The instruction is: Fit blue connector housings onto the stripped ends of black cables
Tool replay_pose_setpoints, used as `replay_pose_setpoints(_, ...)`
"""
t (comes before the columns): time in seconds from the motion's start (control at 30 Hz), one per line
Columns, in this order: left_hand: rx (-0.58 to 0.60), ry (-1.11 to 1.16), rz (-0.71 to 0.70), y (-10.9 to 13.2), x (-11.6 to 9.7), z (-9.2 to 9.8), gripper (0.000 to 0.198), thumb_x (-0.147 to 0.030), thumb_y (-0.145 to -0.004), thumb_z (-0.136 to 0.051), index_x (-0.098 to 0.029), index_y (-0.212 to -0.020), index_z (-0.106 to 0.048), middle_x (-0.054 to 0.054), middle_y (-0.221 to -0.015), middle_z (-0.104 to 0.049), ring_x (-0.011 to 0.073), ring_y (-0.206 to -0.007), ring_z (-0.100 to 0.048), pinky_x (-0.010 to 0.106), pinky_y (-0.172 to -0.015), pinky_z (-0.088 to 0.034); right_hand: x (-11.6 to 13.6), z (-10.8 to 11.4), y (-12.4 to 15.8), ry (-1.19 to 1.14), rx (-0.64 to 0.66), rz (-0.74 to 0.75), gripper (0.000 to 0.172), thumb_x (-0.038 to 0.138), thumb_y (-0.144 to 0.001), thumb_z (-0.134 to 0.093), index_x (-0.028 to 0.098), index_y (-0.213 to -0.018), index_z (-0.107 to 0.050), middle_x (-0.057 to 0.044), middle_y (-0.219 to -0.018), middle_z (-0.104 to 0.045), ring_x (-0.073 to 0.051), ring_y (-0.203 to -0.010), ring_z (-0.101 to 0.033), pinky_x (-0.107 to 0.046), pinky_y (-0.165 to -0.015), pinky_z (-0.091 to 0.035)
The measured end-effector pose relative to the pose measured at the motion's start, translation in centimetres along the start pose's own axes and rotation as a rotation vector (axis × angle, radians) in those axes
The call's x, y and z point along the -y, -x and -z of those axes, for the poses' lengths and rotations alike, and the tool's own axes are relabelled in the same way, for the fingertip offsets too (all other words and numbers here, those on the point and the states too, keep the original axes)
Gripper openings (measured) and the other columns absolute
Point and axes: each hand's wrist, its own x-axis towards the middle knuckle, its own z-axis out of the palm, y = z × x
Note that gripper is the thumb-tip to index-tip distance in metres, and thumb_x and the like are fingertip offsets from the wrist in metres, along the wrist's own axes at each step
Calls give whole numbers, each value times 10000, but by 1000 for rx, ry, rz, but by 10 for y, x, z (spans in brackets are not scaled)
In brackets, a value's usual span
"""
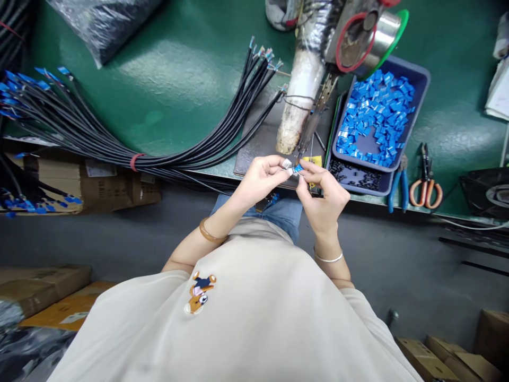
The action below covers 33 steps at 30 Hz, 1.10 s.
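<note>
My left hand (264,176) is closed in a pinch near the table's front edge, apparently on a cable end whose thin wires are mostly hidden by the fingers. White material covers its fingertips. My right hand (325,192) pinches a small blue connector (298,168) between thumb and fingers, right against the left fingertips. Just above both hands, the narrow metal tip of a soldering machine (314,119) points down at the connector. Beside it hangs a white wrapped tube (296,106), its open end stained brown. Whether the tip touches the connector I cannot tell.
Black cables (191,162) lie bundled at left under a red tie (137,162); several ends carry blue connectors. A grey bin (422,87) of blue connectors stands at right, above a tray of small black parts (356,176). Cutters (398,183) and orange-handled scissors (426,185) lie alongside.
</note>
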Motion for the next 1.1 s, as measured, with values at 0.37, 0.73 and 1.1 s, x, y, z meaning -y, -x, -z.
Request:
replay_pose_setpoints(0.37, -18, 1, 1, 1, -8, -3, 160, -206, -699, -754, -123, -714, -619, -76, -548, -520, 4, -456, -408, 158, -522, -396, 4, 0, -3, 12, -8, 25, 109, 125, -823, -626, 221, -785, -593, -45, -1087, -752, -159, -863, -750, -283, -789, -610)
replay_pose_setpoints(0.73, -4, -15, 17, -1, -4, -1, 164, -213, -713, -748, -127, -700, -609, -64, -571, -522, 28, -500, -469, 179, -561, -416, 0, -1, -3, 50, 38, 15, 96, 135, -835, -611, 218, -792, -592, -43, -1073, -753, -160, -872, -749, -293, -810, -609)
replay_pose_setpoints(1.1, -6, -78, -19, 0, -7, 0, 115, -204, -740, -709, -121, -760, -632, -52, -595, -548, 27, -500, -430, 175, -520, -353, 5, 2, -8, 29, 32, 52, 117, 112, -818, -622, 220, -789, -585, -52, -1107, -743, -156, -882, -747, -277, -798, -619)
